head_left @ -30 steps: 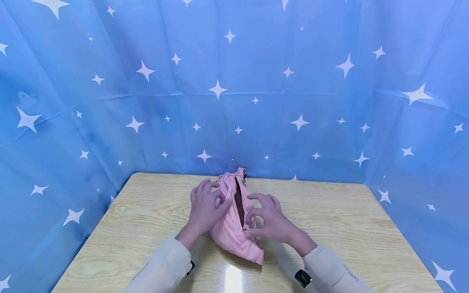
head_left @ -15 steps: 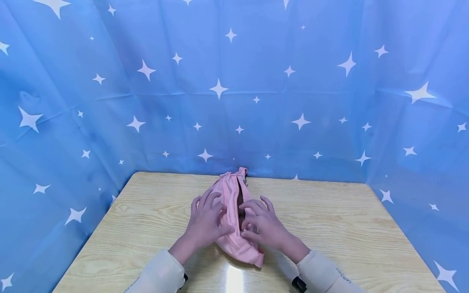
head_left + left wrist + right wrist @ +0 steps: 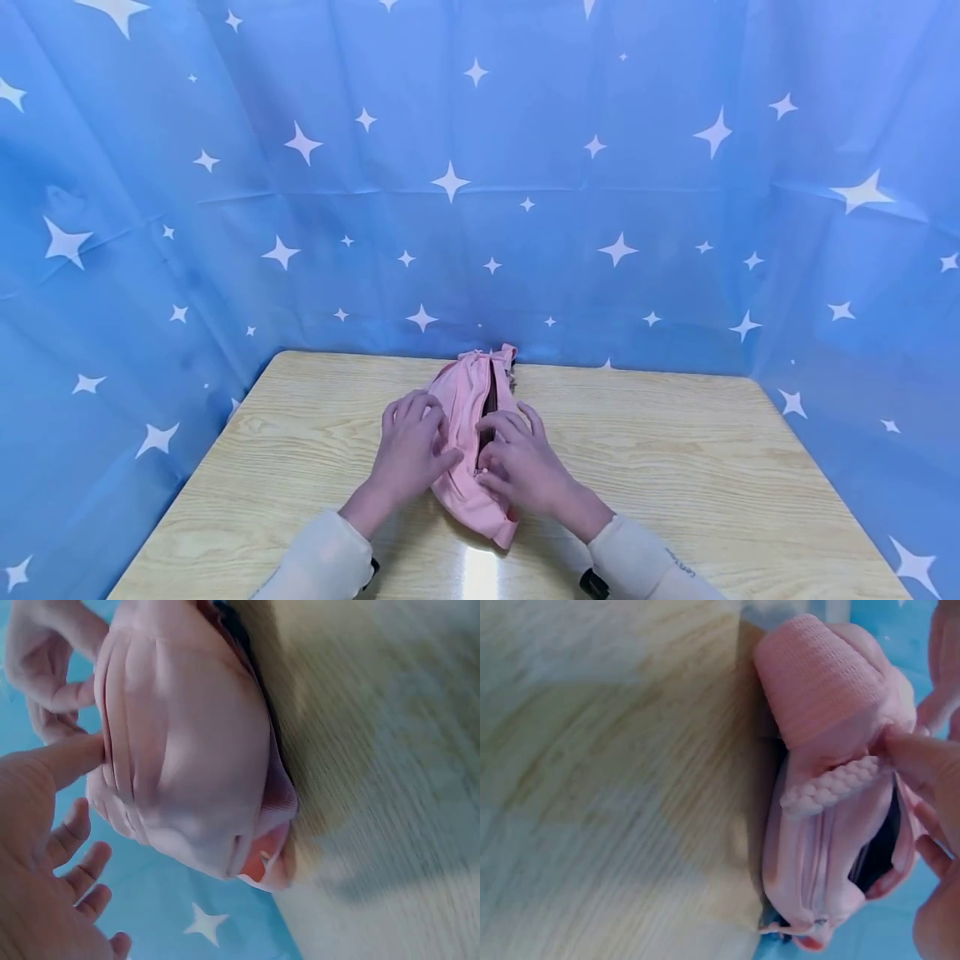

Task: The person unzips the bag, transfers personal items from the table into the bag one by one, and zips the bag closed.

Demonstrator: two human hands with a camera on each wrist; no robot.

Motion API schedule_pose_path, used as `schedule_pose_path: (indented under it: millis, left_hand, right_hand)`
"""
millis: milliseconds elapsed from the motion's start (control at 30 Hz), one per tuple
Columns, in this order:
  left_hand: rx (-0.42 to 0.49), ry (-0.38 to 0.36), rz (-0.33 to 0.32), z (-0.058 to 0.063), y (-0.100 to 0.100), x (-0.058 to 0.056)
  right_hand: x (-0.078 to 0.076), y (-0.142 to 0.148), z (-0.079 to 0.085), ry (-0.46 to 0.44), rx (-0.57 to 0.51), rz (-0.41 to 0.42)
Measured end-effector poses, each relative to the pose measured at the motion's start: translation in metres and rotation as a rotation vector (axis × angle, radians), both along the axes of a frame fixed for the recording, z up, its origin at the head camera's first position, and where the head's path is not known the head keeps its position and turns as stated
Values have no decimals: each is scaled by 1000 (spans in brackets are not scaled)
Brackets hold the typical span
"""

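A pink waist bag (image 3: 459, 492) stands on the table with its zipped opening (image 3: 487, 408) parted, showing a dark inside. At the opening's near end, my right hand (image 3: 528, 467) pinches the zipper pull with thumb and index finger; the fingertips partly hide it. A braided pink cord (image 3: 832, 787) hangs beside that thumb in the right wrist view. On the bag's left side is my left hand (image 3: 408, 446), its thumb (image 3: 75, 757) touching the fabric near the zipper seam. The left hand's other fingers are loosely bent and spread, holding nothing.
The bag rests on a light wood-grain table (image 3: 660, 467), its strap end (image 3: 508, 354) near the far edge. Behind and at both sides hangs a blue curtain (image 3: 540, 233) with white stars.
My right hand has moved left onto the opening's near end and taken hold of the pull. The bag's near end has swung left. My left hand has shifted slightly nearer and left.
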State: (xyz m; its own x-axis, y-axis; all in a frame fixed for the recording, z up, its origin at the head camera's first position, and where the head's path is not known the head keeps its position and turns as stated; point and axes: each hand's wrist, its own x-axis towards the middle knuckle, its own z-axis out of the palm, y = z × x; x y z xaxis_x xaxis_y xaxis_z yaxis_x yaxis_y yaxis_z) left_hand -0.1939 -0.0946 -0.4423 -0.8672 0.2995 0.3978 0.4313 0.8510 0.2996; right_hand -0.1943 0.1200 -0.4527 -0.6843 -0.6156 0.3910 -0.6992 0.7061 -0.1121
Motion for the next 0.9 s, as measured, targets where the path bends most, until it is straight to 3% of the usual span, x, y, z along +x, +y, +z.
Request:
schedule_pose_path:
  millis: [167,300,633,900]
  left_hand:
    - [-136,49,0,4,6,11]
    - [-163,53,-2,1,9,16]
    - [6,36,-7,-16,16,21]
    - [99,-11,-19,-18,17,21]
  right_hand:
    - [1,3,4,25,-10,-10]
    - [2,5,4,46,-15,-6]
    - [3,4,-3,92,-60,35]
    - [2,3,-4,92,-48,18]
